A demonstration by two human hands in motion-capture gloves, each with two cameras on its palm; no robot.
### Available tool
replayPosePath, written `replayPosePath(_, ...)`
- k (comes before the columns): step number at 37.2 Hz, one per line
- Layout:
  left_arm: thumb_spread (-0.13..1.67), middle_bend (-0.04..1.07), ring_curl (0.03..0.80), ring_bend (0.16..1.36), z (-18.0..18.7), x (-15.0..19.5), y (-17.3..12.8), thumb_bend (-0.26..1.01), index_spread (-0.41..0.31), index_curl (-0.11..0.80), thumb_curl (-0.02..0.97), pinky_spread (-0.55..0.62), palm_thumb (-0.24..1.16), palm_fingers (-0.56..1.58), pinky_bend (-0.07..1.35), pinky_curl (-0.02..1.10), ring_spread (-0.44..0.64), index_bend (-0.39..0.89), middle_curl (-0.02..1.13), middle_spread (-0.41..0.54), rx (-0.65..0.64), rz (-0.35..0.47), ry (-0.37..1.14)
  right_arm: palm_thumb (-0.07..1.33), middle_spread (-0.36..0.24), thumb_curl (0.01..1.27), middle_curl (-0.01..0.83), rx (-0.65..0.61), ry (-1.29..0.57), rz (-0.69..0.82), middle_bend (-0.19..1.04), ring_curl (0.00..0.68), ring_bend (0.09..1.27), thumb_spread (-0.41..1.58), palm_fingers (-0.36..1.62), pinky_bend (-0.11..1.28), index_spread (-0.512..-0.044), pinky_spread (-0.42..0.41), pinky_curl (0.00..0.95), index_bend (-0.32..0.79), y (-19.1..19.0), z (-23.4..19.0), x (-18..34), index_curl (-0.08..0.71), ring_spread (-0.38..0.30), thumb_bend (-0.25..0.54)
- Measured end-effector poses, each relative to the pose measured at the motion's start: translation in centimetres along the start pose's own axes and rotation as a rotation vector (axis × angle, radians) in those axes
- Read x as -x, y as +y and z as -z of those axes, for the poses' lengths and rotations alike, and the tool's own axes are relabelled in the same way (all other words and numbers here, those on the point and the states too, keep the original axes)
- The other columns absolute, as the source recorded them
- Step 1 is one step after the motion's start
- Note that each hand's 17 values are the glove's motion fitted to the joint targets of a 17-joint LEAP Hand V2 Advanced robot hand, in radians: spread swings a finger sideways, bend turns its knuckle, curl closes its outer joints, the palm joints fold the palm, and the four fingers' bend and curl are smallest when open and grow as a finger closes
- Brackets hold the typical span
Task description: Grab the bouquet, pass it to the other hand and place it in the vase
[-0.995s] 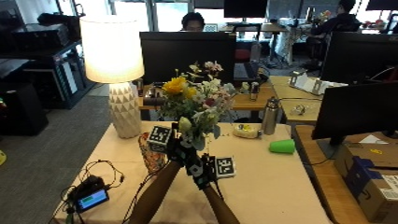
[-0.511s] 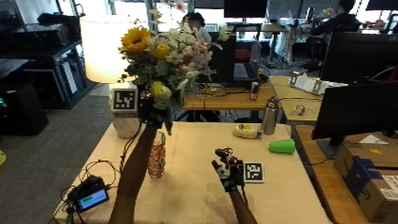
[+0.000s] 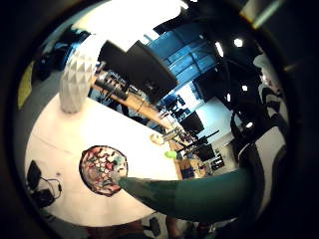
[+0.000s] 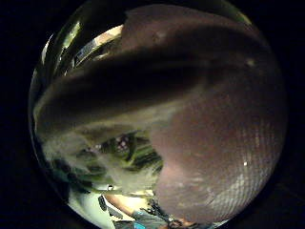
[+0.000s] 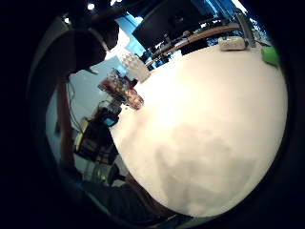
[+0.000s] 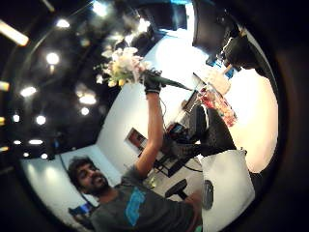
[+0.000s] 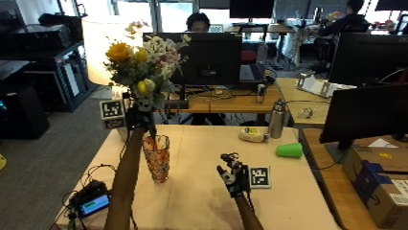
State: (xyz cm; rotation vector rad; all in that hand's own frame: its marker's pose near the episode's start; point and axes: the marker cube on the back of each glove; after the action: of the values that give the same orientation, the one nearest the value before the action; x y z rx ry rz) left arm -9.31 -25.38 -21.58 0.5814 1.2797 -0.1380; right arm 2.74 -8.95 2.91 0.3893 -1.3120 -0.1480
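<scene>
My left hand grips the stems of a bouquet of yellow, white and pink flowers and holds it upright over the table's left side. Right below it stands a patterned red glass vase. The green stem ends point at the vase's open mouth; I cannot tell whether they are inside it. In the right thumb side palm view, the left hand holds the bouquet high above the vase. My right hand hovers over the table's middle, fingers relaxed, holding nothing.
A white lamp stands at the table's back left corner. A small screen device with cables lies at the front left. A steel bottle, a roll and a green cup sit at the back right.
One second ago both hands held the bouquet low over the table's middle. The right hand has let go and drawn back; the left has carried the bouquet up and left, over the vase.
</scene>
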Motion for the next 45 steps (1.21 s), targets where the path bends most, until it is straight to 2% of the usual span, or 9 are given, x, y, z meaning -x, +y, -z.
replayPosePath(3,0.19,0.62,0.485,0.81,-0.5,4.0,0.2,-0.03,-0.345,0.545,0.753,-0.39,0.92,1.34,0.63,0.45,-0.37,0.27,0.58,-0.358,0.022,0.126,0.006,0.82,-0.137,0.57,0.447,0.018,0.038,0.022,0.35,0.378,0.47,1.01,0.89,0.35,-0.294,0.227,0.346,0.13,0.0,-0.2,-0.5,0.38,-0.123,-0.021)
replayPosePath(11,0.18,0.63,0.485,0.8,-1.3,13.8,1.2,-0.04,-0.347,0.562,0.765,-0.4,0.91,1.34,0.62,0.44,-0.36,0.26,0.58,-0.352,0.043,0.27,0.04,0.82,-0.13,0.56,0.443,0.024,0.151,0.001,0.33,0.38,0.43,1.03,0.89,0.3,-0.294,0.25,0.341,0.13,0.2,0.4,-1.2,0.365,-0.119,-0.022)
replayPosePath(18,0.18,0.64,0.48,0.78,-0.4,18.8,2.9,-0.05,-0.347,0.576,0.767,-0.38,0.88,1.28,0.52,0.42,-0.35,0.28,0.58,-0.344,0.083,0.407,0.061,0.81,-0.129,0.55,0.439,0.017,0.154,0.002,0.31,0.38,0.41,1.04,0.89,0.27,-0.293,0.259,0.338,0.13,0.1,0.7,-0.3,0.356,-0.117,-0.023)
replayPosePath(20,0.22,0.63,0.476,0.77,0.1,19.2,3.3,-0.05,-0.335,0.571,0.761,-0.35,0.86,1.18,0.44,0.4,-0.35,0.26,0.58,-0.338,0.109,0.421,0.048,0.81,-0.129,0.54,0.44,0.014,0.122,-0.046,0.3,0.38,0.4,1.04,0.89,0.26,-0.292,0.265,0.34,0.13,0.3,0.6,-0.1,0.353,-0.115,-0.022)
replayPosePath(24,0.45,0.58,0.465,0.7,1.0,18.7,4.0,-0.08,-0.281,0.555,0.715,-0.15,0.77,0.8,0.23,0.37,-0.33,0.19,0.58,-0.314,0.189,0.446,-0.013,0.81,-0.129,0.54,0.438,0.005,0.124,-0.045,0.29,0.382,0.38,1.04,0.88,0.25,-0.294,0.273,0.34,0.14,0.3,0.5,-0.2,0.351,-0.114,-0.021)
replayPosePath(28,0.62,0.37,0.482,0.62,2.4,19.5,4.4,-0.1,-0.116,0.498,0.629,0.12,0.61,0.22,0.34,0.42,-0.12,0.04,0.56,-0.176,0.301,0.435,-0.117,0.81,-0.129,0.54,0.436,0.009,0.199,-0.017,0.27,0.382,0.37,1.04,0.87,0.23,-0.294,0.282,0.338,0.14,0.3,0.8,-0.5,0.349,-0.109,-0.021)
replayPosePath(34,0.72,0.25,0.38,0.6,4.8,18.9,5.8,-0.1,0.037,0.398,0.535,0.35,0.45,0.15,0.36,0.35,0.09,0.05,0.44,-0.01,0.391,0.408,-0.127,0.81,-0.129,0.53,0.438,0.01,0.241,0.01,0.27,0.381,0.35,1.05,0.87,0.19,-0.294,0.289,0.335,0.14,0.3,0.9,-0.5,0.346,-0.106,-0.021)
replayPosePath(39,0.75,0.22,0.363,0.64,8.4,17.7,6.5,-0.08,0.1,0.332,0.479,0.45,0.36,0.09,0.41,0.35,0.21,0.04,0.4,0.096,0.268,0.351,-0.094,0.8,-0.13,0.53,0.437,0.006,0.068,-0.021,0.25,0.385,0.34,1.05,0.86,0.18,-0.294,0.292,0.335,0.14,0.4,-0.1,0.8,0.348,-0.099,-0.025)
replayPosePath(45,0.76,0.24,0.355,0.68,11.6,16.1,7.0,-0.06,0.123,0.282,0.434,0.51,0.29,0.08,0.43,0.34,0.28,0.07,0.39,0.153,0.179,0.284,-0.066,0.8,-0.13,0.52,0.439,0.016,0.213,0.003,0.25,0.386,0.33,1.05,0.86,0.18,-0.294,0.298,0.331,0.14,0.4,0.1,-0.5,0.347,-0.097,-0.022)
